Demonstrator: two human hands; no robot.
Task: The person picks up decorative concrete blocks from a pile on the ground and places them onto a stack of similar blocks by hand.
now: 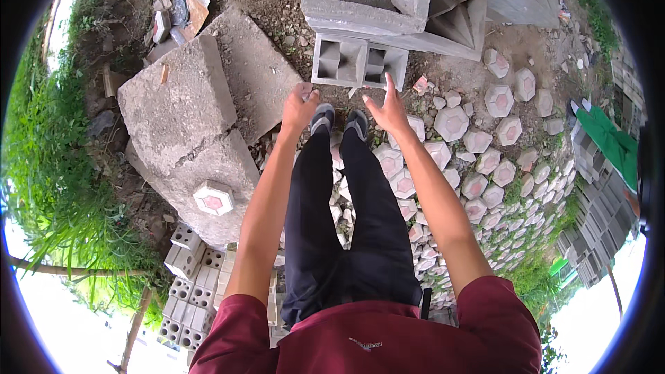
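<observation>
My left hand is just short of the left end of a small grey concrete vent block, its fingers loosely bent with a gap at the thumb and nothing seen in them. Off the block's right end, my right hand is open, index finger pointing up toward the block's near right corner and thumb spread inward. Neither hand clearly touches the block. Two square recesses with slanted inner faces show on its top. Behind it stands a larger concrete vent block with deep angled hollows.
More large vent blocks extend right. A broken concrete slab lies left, bearing a hexagonal paver. Many hexagonal pavers cover the ground at right. Perforated bricks are stacked lower left. A person in green trousers is at far right.
</observation>
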